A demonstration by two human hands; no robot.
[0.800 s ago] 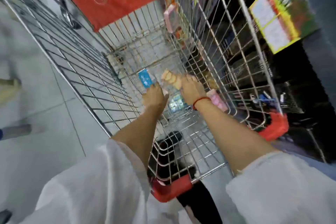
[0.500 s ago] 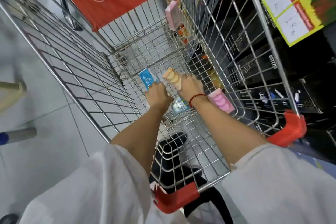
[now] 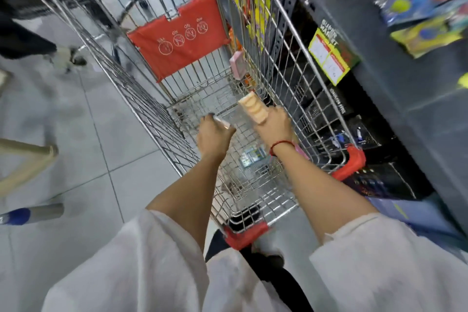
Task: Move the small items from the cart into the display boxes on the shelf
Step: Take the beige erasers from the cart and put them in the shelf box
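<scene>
Both my hands are inside the wire shopping cart (image 3: 314,99). My right hand (image 3: 274,126) grips an orange pack (image 3: 253,109) with round shapes on it, held upright. My left hand (image 3: 214,134) holds a thin flat pack (image 3: 221,121), seen edge-on. On the cart floor lies a blue-green pack (image 3: 252,156), and a pink pack (image 3: 301,152) peeks out under my right wrist. Another pink pack (image 3: 238,66) leans against the cart's far right side.
A dark shelf (image 3: 379,83) runs along the right with a yellow price tag (image 3: 329,56), black display boxes (image 3: 354,132) low down and colourful packs (image 3: 425,7) on top. The cart's red flap (image 3: 177,38) is at the far end. Grey tiled floor (image 3: 88,134) lies left.
Both hands have lifted off the cart floor with their packs. The blue pack in my left hand has turned edge-on. My view has tilted up, showing more shelf.
</scene>
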